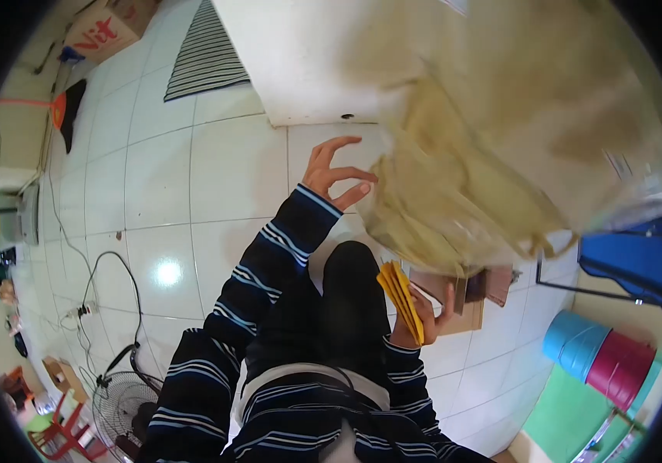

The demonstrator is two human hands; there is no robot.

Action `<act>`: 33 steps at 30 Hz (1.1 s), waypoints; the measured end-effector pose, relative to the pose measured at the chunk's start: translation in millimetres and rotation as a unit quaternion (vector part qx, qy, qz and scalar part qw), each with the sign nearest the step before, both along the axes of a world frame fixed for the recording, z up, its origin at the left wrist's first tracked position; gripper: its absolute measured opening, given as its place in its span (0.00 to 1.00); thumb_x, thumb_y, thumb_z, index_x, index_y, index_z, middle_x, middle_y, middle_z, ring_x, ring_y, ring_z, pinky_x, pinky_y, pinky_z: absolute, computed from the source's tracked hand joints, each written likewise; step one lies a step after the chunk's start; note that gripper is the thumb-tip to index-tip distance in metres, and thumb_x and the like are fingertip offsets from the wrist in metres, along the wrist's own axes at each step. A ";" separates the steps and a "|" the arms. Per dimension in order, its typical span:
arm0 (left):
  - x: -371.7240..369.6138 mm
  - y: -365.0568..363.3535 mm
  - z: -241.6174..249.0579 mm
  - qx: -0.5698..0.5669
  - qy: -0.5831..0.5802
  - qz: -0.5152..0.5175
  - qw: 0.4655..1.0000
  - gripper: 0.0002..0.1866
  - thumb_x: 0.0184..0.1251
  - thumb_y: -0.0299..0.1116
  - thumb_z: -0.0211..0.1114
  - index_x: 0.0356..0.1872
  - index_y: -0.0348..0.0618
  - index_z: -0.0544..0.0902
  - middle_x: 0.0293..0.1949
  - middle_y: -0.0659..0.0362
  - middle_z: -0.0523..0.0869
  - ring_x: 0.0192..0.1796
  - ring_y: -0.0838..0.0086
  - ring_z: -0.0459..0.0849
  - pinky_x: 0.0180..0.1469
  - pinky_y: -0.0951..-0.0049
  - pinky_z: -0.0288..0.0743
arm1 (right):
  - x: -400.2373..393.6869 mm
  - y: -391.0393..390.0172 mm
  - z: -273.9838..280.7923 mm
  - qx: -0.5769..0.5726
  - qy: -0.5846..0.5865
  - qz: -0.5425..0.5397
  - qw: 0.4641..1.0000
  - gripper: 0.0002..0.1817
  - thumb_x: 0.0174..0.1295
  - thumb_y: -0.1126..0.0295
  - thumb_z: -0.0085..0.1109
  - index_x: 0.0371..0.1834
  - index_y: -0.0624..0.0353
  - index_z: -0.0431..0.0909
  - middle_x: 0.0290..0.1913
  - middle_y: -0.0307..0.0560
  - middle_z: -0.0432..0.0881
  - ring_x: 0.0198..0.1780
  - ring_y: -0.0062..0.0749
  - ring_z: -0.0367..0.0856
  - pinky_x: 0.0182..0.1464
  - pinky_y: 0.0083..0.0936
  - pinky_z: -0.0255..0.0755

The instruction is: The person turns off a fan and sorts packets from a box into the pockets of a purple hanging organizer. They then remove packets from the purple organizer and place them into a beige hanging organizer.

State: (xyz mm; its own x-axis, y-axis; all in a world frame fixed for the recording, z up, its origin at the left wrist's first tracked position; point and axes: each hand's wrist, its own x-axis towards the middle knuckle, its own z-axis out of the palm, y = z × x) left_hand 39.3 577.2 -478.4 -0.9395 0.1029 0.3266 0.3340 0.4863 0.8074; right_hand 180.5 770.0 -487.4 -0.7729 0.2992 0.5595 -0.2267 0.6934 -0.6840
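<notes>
A stack of several flat yellow pieces (401, 302), fanned apart at the edges, sits in my right hand (426, 316), its thumb and fingers around the side. I cannot make out their kind. My left hand (336, 174) reaches forward with its fingers apart and curved. Its index fingertip meets the edge of a large, blurred, beige bag-like thing (454, 177) that fills the upper right; a grip on it does not show. Behind my right hand lies an opened cardboard box (466, 297), partly hidden by the beige thing.
White tiles (157, 181) cover the floor. A standing fan (126, 409) and loose cables (88, 309) are at lower left. On the right are blue and red buckets (593, 355) and a blue folding chair (632, 258). A striped mat (206, 58) lies by a white block (300, 62).
</notes>
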 end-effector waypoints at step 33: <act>49.7 -14.1 26.4 0.049 -0.073 0.302 0.949 0.27 0.34 0.18 0.52 0.46 0.36 0.69 0.50 0.52 0.68 0.23 0.73 0.75 0.22 0.81 0.70 | 0.5 52.4 -134.8 0.197 -0.496 -0.178 0.827 0.28 0.44 0.60 0.56 0.52 0.42 0.61 0.53 0.52 0.61 0.33 0.48 0.75 0.34 0.35 0.72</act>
